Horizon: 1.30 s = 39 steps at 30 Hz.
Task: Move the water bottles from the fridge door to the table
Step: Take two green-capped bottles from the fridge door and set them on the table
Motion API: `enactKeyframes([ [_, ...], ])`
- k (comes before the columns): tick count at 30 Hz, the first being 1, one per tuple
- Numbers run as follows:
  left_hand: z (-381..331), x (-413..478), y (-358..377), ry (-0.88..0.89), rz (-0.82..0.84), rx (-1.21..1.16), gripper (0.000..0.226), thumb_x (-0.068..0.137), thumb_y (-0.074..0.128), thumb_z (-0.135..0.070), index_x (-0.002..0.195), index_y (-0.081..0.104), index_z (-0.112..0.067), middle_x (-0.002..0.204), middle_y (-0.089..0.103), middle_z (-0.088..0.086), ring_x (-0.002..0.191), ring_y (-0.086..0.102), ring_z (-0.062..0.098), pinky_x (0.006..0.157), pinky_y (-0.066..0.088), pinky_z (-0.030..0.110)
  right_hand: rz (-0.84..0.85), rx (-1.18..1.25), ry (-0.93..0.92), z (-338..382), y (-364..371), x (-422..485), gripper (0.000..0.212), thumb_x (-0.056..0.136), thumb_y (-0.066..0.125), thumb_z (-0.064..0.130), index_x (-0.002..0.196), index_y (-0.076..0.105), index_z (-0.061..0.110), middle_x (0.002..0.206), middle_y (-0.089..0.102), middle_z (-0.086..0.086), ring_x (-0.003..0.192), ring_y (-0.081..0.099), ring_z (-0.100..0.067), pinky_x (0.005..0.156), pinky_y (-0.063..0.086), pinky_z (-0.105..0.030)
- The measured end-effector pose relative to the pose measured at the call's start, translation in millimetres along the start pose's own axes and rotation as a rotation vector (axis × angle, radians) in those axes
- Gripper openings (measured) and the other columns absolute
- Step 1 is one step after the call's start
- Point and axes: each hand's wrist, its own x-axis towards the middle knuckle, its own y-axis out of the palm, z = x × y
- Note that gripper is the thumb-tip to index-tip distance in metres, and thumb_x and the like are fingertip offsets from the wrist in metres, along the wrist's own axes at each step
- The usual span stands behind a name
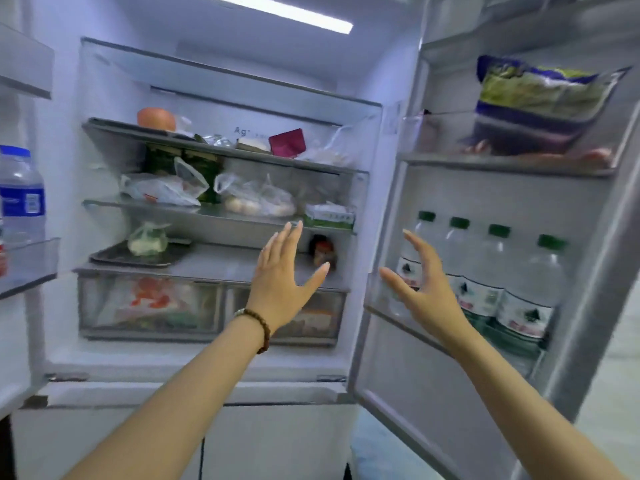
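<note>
The fridge door (502,209) is swung open. Four water bottles (485,271) are lined up in its lower shelf. The right hand (424,292) is spread wide just before them; the left hand (284,271) is spread, empty, beside the door.

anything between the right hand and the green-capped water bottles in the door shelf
Nothing in the head view. The open right hand overlaps the nearest clear green-capped water bottle in the right door's clear plastic shelf; whether the fingers touch it is unclear.
</note>
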Motion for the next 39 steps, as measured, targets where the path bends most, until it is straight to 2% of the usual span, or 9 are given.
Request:
enactKeyframes([
  [4, -64, 34, 61, 0.155, 0.096, -0.218, 0.077, 0.086, 0.049, -0.053, 0.148, 0.012, -0.027, 0.157, 0.011, -0.007, 0.142, 0.008, 0.008, 0.115, 0.01, 0.028, -0.17, -0.171, -0.028, -13, -71, -4, 0.07, 0.079, 0.059, 0.048, 0.141, 0.033, 0.03, 0.148, 0.032, 0.014, 0.133, 0.031, 0.001, 0.101, 0.019, -0.003],
  [8, -115, 60, 107, 0.29, 0.2, -0.372, 0.075, 0.085, 0.048, -0.056, 0.147, 0.015, -0.029, 0.155, 0.016, -0.009, 0.14, 0.015, 0.007, 0.11, 0.021, 0.03, -0.317, -0.28, 0.01, -27, -119, -4, 0.063, 0.082, 0.065, 0.038, 0.137, 0.035, 0.032, 0.145, 0.035, 0.014, 0.131, 0.031, 0.003, 0.098, 0.018, 0.005],
  [11, -145, 81, 132, 0.389, 0.282, -0.448, 0.072, 0.086, 0.047, -0.055, 0.145, 0.02, -0.025, 0.152, 0.023, -0.006, 0.137, 0.022, 0.01, 0.103, 0.023, 0.026, -0.402, -0.296, 0.107, -38, -144, -2, 0.067, 0.08, 0.065, 0.042, 0.139, 0.035, 0.031, 0.145, 0.034, 0.014, 0.13, 0.03, 0.004, 0.099, 0.02, 0.0],
  [15, -172, 109, 162, 0.514, 0.347, -0.419, 0.071, 0.087, 0.038, -0.062, 0.145, 0.021, -0.026, 0.151, 0.028, -0.001, 0.139, 0.022, 0.016, 0.115, 0.019, 0.039, -0.449, -0.267, 0.253, -51, -160, 5, 0.074, 0.079, 0.067, 0.043, 0.143, 0.032, 0.028, 0.15, 0.034, 0.007, 0.135, 0.032, -0.007, 0.107, 0.027, -0.022],
  [24, -183, 134, 196, 0.596, 0.351, -0.285, 0.052, 0.091, 0.037, -0.054, 0.133, 0.039, -0.023, 0.139, 0.044, 0.003, 0.137, 0.026, 0.02, 0.116, 0.001, 0.034, -0.441, -0.437, 0.438, -71, -144, 34, 0.083, 0.084, 0.064, 0.041, 0.149, 0.017, 0.015, 0.154, 0.025, -0.001, 0.14, 0.027, -0.015, 0.102, 0.022, -0.021],
  [28, -174, 132, 195, 0.625, 0.321, -0.537, 0.044, 0.087, 0.054, -0.045, 0.118, 0.044, -0.017, 0.123, 0.053, 0.003, 0.124, 0.042, 0.022, 0.113, 0.024, 0.036, -0.533, -0.324, 0.415, -77, -139, 32, 0.058, 0.085, 0.066, 0.033, 0.135, 0.039, 0.018, 0.13, 0.049, 0.004, 0.121, 0.046, -0.011, 0.095, 0.033, -0.02],
  [31, -166, 124, 196, 0.566, 0.468, -0.773, 0.047, 0.085, 0.059, -0.039, 0.12, 0.037, -0.016, 0.117, 0.056, 0.001, 0.113, 0.053, 0.015, 0.099, 0.042, 0.032, -0.534, -0.253, 0.415, -85, -137, 25, 0.038, 0.086, 0.065, 0.03, 0.121, 0.05, 0.021, 0.114, 0.057, 0.009, 0.107, 0.052, -0.007, 0.09, 0.039, -0.021],
  [34, -164, 116, 198, 0.43, 0.64, -0.969, 0.04, 0.088, 0.055, -0.037, 0.121, 0.043, -0.019, 0.117, 0.057, -0.006, 0.113, 0.053, 0.008, 0.1, 0.041, 0.025, -0.586, -0.207, 0.41, -92, -136, 22, 0.031, 0.089, 0.059, 0.035, 0.114, 0.055, 0.017, 0.102, 0.061, 0.007, 0.096, 0.055, -0.006, 0.075, 0.04, -0.012],
  [39, -170, 107, 198, 0.307, 0.606, -1.159, 0.032, 0.085, 0.055, -0.04, 0.107, 0.059, -0.017, 0.105, 0.065, -0.006, 0.103, 0.059, 0.004, 0.094, 0.044, 0.019, -0.703, -0.137, 0.261, -90, -127, 24, 0.013, 0.09, 0.06, 0.031, 0.089, 0.065, 0.02, 0.059, 0.055, 0.022, 0.058, 0.048, 0.007, 0.057, 0.036, -0.006],
])
